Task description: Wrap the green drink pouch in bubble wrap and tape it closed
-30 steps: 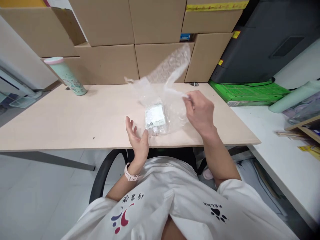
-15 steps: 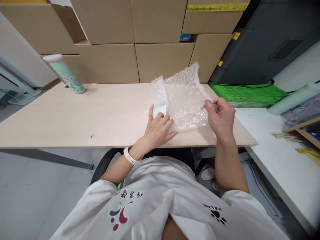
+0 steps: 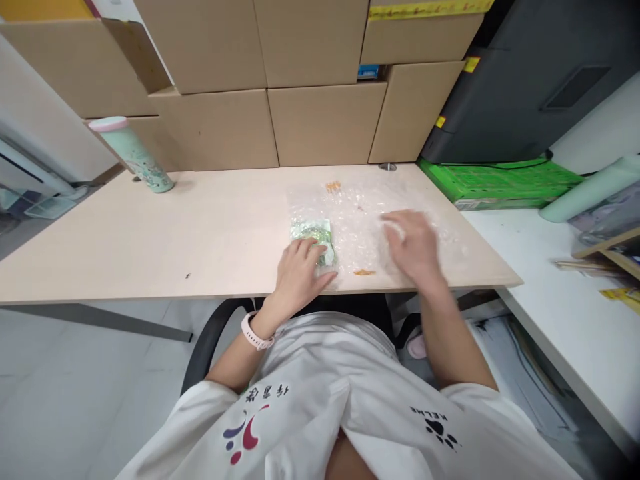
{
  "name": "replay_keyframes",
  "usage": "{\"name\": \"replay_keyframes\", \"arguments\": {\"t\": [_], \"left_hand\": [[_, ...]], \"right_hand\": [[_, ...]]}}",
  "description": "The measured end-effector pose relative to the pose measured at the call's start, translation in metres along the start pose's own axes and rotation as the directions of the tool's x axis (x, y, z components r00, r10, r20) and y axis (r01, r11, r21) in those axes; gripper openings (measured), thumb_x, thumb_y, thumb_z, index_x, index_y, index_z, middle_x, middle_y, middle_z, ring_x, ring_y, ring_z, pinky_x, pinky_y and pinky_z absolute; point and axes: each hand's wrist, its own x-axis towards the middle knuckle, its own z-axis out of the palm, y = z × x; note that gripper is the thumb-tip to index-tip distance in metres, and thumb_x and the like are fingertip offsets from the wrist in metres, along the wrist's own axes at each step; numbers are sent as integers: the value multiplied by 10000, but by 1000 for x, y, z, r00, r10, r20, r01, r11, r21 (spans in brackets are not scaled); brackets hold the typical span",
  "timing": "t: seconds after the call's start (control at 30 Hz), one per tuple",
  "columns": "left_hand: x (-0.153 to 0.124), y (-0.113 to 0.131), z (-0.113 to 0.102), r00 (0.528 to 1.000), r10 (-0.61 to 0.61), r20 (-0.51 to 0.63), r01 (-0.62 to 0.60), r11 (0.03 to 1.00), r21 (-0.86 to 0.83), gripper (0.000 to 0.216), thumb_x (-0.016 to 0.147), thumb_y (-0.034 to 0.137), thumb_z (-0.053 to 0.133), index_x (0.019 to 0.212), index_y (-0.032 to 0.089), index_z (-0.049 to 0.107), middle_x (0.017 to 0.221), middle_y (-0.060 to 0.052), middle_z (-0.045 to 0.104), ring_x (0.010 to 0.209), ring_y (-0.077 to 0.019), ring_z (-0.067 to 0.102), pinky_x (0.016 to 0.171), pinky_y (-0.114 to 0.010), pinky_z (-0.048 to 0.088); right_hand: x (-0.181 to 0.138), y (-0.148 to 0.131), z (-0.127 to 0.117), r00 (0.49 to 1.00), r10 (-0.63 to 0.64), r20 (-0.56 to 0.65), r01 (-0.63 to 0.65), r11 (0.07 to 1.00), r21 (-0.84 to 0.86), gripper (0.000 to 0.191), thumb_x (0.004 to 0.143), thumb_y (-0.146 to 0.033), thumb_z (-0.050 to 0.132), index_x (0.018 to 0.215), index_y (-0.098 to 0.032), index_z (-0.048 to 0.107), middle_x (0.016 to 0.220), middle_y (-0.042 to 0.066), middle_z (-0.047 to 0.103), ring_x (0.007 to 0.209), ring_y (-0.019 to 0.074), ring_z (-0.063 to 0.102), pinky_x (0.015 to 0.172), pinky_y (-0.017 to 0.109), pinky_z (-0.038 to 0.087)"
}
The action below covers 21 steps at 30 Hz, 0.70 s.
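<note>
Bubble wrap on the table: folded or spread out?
Spread out: the bubble wrap lies flat on the table, under the right hand.

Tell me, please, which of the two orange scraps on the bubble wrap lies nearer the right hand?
The near scrap, at the front edge of the bubble wrap beside the right hand; the far scrap lies toward the cardboard boxes.

The right hand (image 3: 413,247) is motion-blurred over the bubble wrap sheet (image 3: 360,207); its fingers appear spread, but contact cannot be confirmed. The left hand (image 3: 300,270) covers the near end of the green packet (image 3: 313,233), hiding whether the grip closes on it, and the packet's print is too small to read. The cardboard boxes (image 3: 320,120) and black case (image 3: 525,87) are cut off by the top edge, the pale green roll (image 3: 590,193) by the right edge.
</note>
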Motion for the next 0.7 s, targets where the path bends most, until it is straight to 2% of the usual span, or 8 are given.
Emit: {"name": "replay_keyframes", "arguments": {"t": [0.1, 0.2, 0.27, 0.4, 0.5, 0.53, 0.6, 0.7], "left_hand": [[6, 7, 4, 995, 14, 103, -20, 998, 58, 339, 840, 350, 773, 1125, 210, 654, 1232, -118, 652, 1154, -312, 576, 896, -437, 528], [0, 1, 6, 999, -45, 9, 45, 999, -28, 67, 932, 287, 652, 951, 223, 664, 1048, -73, 703, 997, -246, 631, 837, -377, 538], [-6, -7, 5, 973, -175, -149, 145, 970, -195, 111, 981, 277, 555, 927, 215, 629, 972, -54, 707, 919, -196, 661, 816, -329, 552], [-23, -25, -7, 735, -485, -475, 319, 864, -389, 247, 974, 218, 462, 1212, 207, 530, 1243, -114, 652, 1011, -173, 695, 822, -310, 577], [-35, -28, -22, 596, -368, -713, 386, 911, -147, 414, 895, 137, 499, 1305, 197, 517, 1422, -177, 545, 1342, -282, 544, 1081, -505, 473], [-38, -26, -26, 609, -291, -738, 366, 928, -63, 399, 887, 125, 501, 1276, 201, 543, 1412, -172, 556, 1373, -296, 513, 1126, -548, 423], [-44, -17, -28, 719, -179, -671, 256, 966, 16, 330, 907, 122, 483, 1210, 217, 574, 1302, -135, 640, 1291, -274, 581, 1150, -561, 399], [-50, -3, -20, 927, -143, -348, 164, 986, 34, 250, 943, 187, 505, 1179, 217, 583, 1158, -94, 718, 1128, -255, 665, 1136, -529, 418]], "right_hand": [[-11, -34, 35, 938, -53, 344, -20, 979, 205, 291, 925, -212, 468, 1073, -215, 719, 1051, 85, 748, 983, 245, 680, 895, 393, 518], [-13, -49, 51, 916, 13, 401, -101, 975, 200, 309, 931, -213, 462, 1116, -227, 709, 1094, 66, 757, 961, 234, 693, 870, 377, 517], [-10, -51, 53, 916, 70, 395, -156, 969, 190, 320, 938, -237, 463, 1156, -253, 697, 1077, 44, 764, 900, 223, 698, 826, 366, 519], [-4, -54, 53, 909, 126, 397, -203, 966, 159, 318, 931, -304, 511, 1198, -272, 680, 1020, 34, 765, 804, 217, 686, 774, 370, 515], [0, -62, 58, 903, 151, 401, -217, 968, 124, 343, 922, -349, 550, 1238, -268, 659, 1020, 36, 756, 817, 225, 683, 795, 387, 516], [1, -66, 60, 901, 160, 403, -224, 968, 117, 366, 914, -353, 566, 1260, -267, 647, 1036, 39, 751, 827, 227, 683, 807, 394, 518], [4, -72, 65, 901, 161, 402, -231, 964, 130, 433, 892, -349, 599, 1317, -264, 613, 1093, 51, 736, 838, 227, 683, 837, 408, 525], [7, -78, 72, 913, 137, 385, -209, 966, 151, 518, 882, -348, 615, 1387, -245, 562, 1215, 95, 696, 894, 246, 687, 887, 443, 532]]}}
